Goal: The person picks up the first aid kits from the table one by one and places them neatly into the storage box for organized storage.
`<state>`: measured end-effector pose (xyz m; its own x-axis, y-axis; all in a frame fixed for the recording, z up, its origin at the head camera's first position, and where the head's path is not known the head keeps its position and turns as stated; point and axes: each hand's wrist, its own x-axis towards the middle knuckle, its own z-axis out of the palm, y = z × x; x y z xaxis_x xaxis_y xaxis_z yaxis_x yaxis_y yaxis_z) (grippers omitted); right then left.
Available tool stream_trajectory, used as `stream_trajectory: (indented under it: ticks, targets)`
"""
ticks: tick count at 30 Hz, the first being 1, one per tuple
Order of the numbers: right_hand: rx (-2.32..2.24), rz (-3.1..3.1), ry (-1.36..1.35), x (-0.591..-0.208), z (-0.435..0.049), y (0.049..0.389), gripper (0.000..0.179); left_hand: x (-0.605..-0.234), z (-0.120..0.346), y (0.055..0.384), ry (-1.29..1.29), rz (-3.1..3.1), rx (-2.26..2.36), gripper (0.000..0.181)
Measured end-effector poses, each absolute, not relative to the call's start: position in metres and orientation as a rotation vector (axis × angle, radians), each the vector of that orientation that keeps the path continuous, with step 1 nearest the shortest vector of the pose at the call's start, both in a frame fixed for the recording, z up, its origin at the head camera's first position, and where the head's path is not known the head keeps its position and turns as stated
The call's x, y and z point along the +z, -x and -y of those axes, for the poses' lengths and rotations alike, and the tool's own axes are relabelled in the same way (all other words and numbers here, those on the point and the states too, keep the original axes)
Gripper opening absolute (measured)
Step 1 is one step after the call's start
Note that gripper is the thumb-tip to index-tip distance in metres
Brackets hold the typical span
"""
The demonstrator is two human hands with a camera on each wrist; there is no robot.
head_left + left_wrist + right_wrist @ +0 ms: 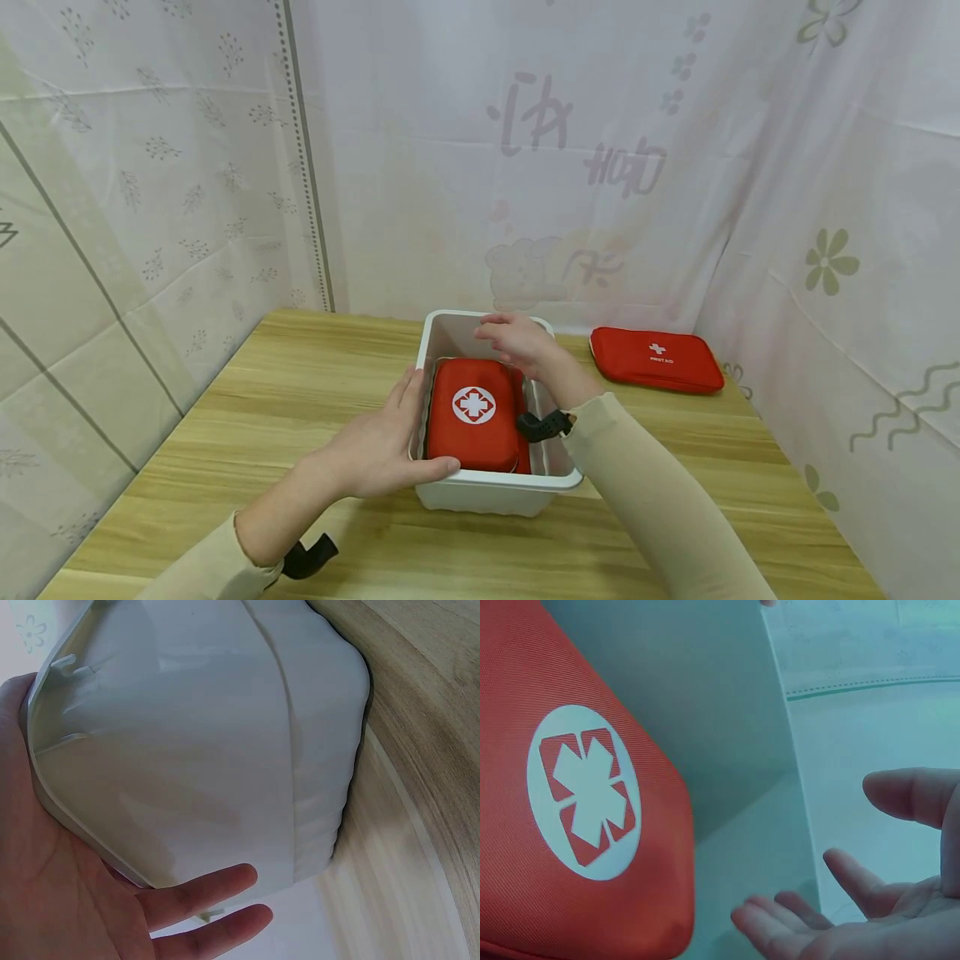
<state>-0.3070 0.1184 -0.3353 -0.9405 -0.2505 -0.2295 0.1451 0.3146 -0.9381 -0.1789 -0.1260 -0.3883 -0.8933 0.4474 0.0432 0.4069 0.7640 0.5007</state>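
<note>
A white plastic bin (pixel 480 498) stands on the table. Inside it lies a red hard-shell first-aid case (pixel 453 442) with a white cross emblem. Another red item (pixel 523 458) shows along the right of that case, mostly hidden. My left hand (pixel 371 450) rests against the bin's near left corner, thumb over the front rim and fingers extended along the outer side. Above the far right part of the bin is my right hand (pixel 522 343), fingers loosely spread and holding nothing. In the right wrist view the hand (pixel 870 922) is apart from the case.
A flat red first-aid pouch (pixel 667 371) lies at the table's back right. The wooden table (pixel 315 367) is bordered by patterned white curtains (pixel 420 167) at the back and both sides. Black wrist straps (pixel 542 427) show at both sleeves.
</note>
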Motion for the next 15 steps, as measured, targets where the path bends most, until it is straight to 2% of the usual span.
stream_trajectory:
  ticks: [15]
  targets:
    - [-1.712, -2.180, 0.208, -0.294, -0.158, 0.302, 0.060, -0.388, 0.126, 0.178, -0.685, -2.876, 0.796, 0.130]
